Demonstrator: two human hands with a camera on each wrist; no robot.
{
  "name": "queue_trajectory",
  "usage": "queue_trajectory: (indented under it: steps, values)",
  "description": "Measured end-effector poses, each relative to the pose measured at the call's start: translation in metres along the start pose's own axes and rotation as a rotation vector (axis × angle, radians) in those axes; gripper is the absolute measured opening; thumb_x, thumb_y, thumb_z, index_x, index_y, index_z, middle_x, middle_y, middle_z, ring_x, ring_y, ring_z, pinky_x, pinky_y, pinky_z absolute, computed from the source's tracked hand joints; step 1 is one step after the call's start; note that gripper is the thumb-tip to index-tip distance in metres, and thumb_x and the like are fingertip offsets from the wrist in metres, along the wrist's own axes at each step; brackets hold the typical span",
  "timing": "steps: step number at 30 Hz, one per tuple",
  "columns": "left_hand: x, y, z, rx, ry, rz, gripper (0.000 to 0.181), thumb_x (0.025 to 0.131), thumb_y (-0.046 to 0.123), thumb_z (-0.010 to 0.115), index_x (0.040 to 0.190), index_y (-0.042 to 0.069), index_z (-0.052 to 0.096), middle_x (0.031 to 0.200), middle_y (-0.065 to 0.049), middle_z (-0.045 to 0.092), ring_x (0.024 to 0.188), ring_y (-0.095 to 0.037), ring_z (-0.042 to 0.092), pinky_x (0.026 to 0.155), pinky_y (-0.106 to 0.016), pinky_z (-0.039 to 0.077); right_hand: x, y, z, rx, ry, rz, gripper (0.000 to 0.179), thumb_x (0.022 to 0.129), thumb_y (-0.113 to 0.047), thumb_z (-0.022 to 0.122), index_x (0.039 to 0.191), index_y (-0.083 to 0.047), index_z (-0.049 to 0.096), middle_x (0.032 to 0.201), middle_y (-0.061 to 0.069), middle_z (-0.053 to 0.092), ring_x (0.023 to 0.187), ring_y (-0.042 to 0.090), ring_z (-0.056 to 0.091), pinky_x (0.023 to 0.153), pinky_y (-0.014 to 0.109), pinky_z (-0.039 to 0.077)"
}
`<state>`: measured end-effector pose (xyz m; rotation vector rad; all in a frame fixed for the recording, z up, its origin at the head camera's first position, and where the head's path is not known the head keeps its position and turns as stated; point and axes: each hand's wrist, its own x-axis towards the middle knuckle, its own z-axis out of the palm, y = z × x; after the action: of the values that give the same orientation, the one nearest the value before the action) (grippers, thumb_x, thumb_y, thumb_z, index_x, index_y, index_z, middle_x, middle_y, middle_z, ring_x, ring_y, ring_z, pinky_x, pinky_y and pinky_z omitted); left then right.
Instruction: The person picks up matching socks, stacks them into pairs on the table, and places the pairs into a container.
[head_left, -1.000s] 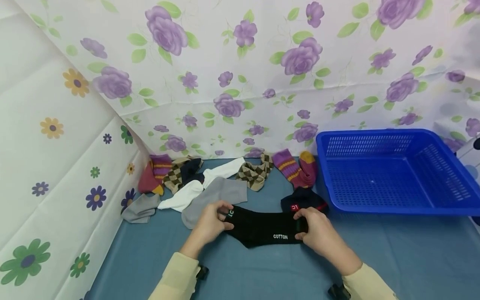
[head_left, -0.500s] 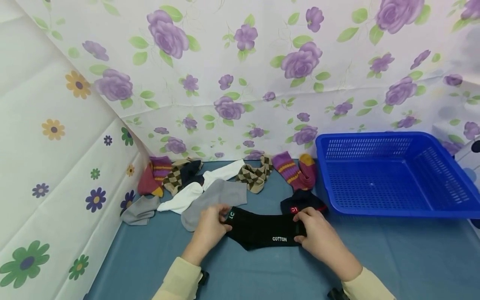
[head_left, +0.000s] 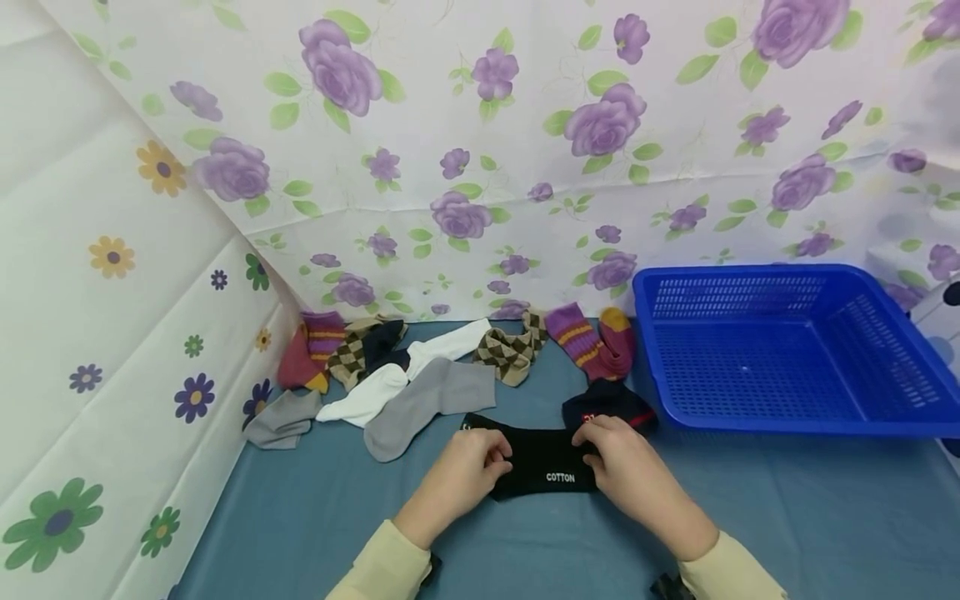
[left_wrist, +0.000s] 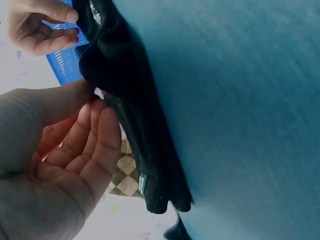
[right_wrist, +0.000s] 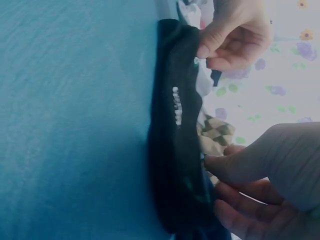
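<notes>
Black sock point(head_left: 543, 462), stretched out sideways at the lower middle of the frame, its white COTTON lettering showing upward from the blue desk point(head_left: 540, 550). From where I stand, both hands are on it: the left hand point(head_left: 465, 471) pinches it left of centre, thumb and fingers drawn close, while the right hand point(head_left: 626, 467) pinches near the right end, its grip narrow too. The left wrist view shows the fabric bunched into a soft bulge beside the left thumb, so it isn't flat there.

That bulge is what I'd watch. If the two hands pulled unevenly, the knit could rumple into a lump or twist. The far end in that same view shows two rounded edges, perhaps two layers; a grip that caught only one might let the other slide out of line. So soft a cloth could also slip from a light pinch, I'd guess.

The neighbours are close as well. A dark sock point(head_left: 607, 402) with a red trim sits just beyond the right hand, where a stray fingertip could snag it, and the grey sock point(head_left: 427, 404) lies near the left end, where a wide sweep could drag it. The blue basket point(head_left: 810, 423), at the right of the frame, is well apart from all that
</notes>
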<state>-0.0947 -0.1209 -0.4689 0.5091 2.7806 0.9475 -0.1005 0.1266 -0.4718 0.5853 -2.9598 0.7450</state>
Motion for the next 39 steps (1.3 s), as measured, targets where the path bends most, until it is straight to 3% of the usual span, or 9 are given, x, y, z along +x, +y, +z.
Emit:
queue_trajectory:
  steps: [5, 10, 22, 26, 29, 32, 36, 39]
  values:
    - [0.0, -0.003, 0.004, -0.021, -0.073, -0.009, 0.008, 0.085, 0.023, 0.069, 0.079, 0.02, 0.065, 0.063, 0.011, 0.056, 0.054, 0.0, 0.05, 0.052, -0.018, 0.043, 0.0, 0.006, 0.007, -0.011, -0.069, 0.029, 0.027, 0.073, -0.004, 0.078, 0.093, -0.019, 0.068, 0.098, -0.007, 0.063, 0.096, 0.012, 0.058, 0.082, 0.035, 0.052]
    - [0.002, -0.009, 0.003, -0.045, -0.119, -0.042, 0.01, 0.083, 0.024, 0.071, 0.079, 0.018, 0.065, 0.063, 0.008, 0.057, 0.054, -0.002, 0.051, 0.052, -0.019, 0.043, 0.002, 0.012, 0.01, -0.002, -0.096, 0.027, 0.028, 0.072, -0.005, 0.079, 0.094, -0.02, 0.067, 0.1, -0.007, 0.062, 0.096, 0.013, 0.057, 0.082, 0.036, 0.051]
    - [0.004, -0.013, 0.005, -0.059, -0.104, -0.109, 0.017, 0.078, 0.023, 0.076, 0.083, 0.012, 0.064, 0.064, 0.006, 0.056, 0.056, -0.005, 0.051, 0.054, -0.021, 0.043, 0.004, 0.021, 0.013, 0.074, -0.109, 0.019, 0.028, 0.075, -0.007, 0.078, 0.096, -0.023, 0.067, 0.102, -0.01, 0.059, 0.1, 0.012, 0.055, 0.086, 0.036, 0.049]
    - [0.004, -0.011, 0.001, -0.065, -0.104, -0.095, 0.018, 0.079, 0.025, 0.075, 0.086, 0.012, 0.065, 0.066, 0.006, 0.057, 0.057, -0.005, 0.052, 0.054, -0.022, 0.044, 0.002, 0.018, 0.007, 0.118, -0.056, 0.063, 0.028, 0.074, -0.013, 0.079, 0.098, -0.021, 0.067, 0.104, -0.007, 0.061, 0.09, 0.012, 0.057, 0.076, 0.032, 0.05]
    - [0.004, -0.012, -0.005, -0.047, -0.041, -0.08, 0.017, 0.081, 0.027, 0.073, 0.089, 0.015, 0.065, 0.068, 0.008, 0.058, 0.057, -0.003, 0.052, 0.054, -0.021, 0.044, 0.001, 0.015, 0.001, 0.129, 0.01, 0.109, 0.029, 0.074, -0.018, 0.08, 0.099, -0.02, 0.067, 0.102, -0.004, 0.062, 0.083, 0.014, 0.057, 0.068, 0.03, 0.049]
    - [0.004, -0.014, -0.013, -0.011, 0.08, -0.088, 0.016, 0.082, 0.028, 0.072, 0.091, 0.016, 0.066, 0.072, 0.008, 0.057, 0.058, -0.003, 0.05, 0.054, -0.02, 0.043, 0.0, 0.014, -0.003, 0.103, 0.051, 0.16, 0.031, 0.074, -0.021, 0.08, 0.102, -0.017, 0.066, 0.103, 0.001, 0.062, 0.087, 0.017, 0.058, 0.069, 0.034, 0.05]
    - [0.005, -0.018, -0.022, 0.007, 0.202, -0.187, 0.024, 0.082, 0.028, 0.072, 0.1, 0.012, 0.066, 0.079, 0.002, 0.058, 0.062, -0.009, 0.049, 0.057, -0.024, 0.042, -0.002, 0.016, -0.004, 0.067, 0.029, 0.24, 0.04, 0.075, -0.025, 0.079, 0.109, -0.011, 0.064, 0.108, 0.009, 0.061, 0.097, 0.024, 0.059, 0.078, 0.044, 0.051]
    - [0.007, -0.021, -0.024, 0.017, 0.221, -0.291, 0.037, 0.081, 0.032, 0.073, 0.109, 0.009, 0.062, 0.09, -0.004, 0.06, 0.071, -0.014, 0.052, 0.062, -0.028, 0.044, -0.003, 0.017, -0.001, 0.045, 0.018, 0.287, 0.046, 0.076, -0.029, 0.077, 0.114, -0.008, 0.061, 0.111, 0.013, 0.059, 0.102, 0.029, 0.059, 0.082, 0.05, 0.049]
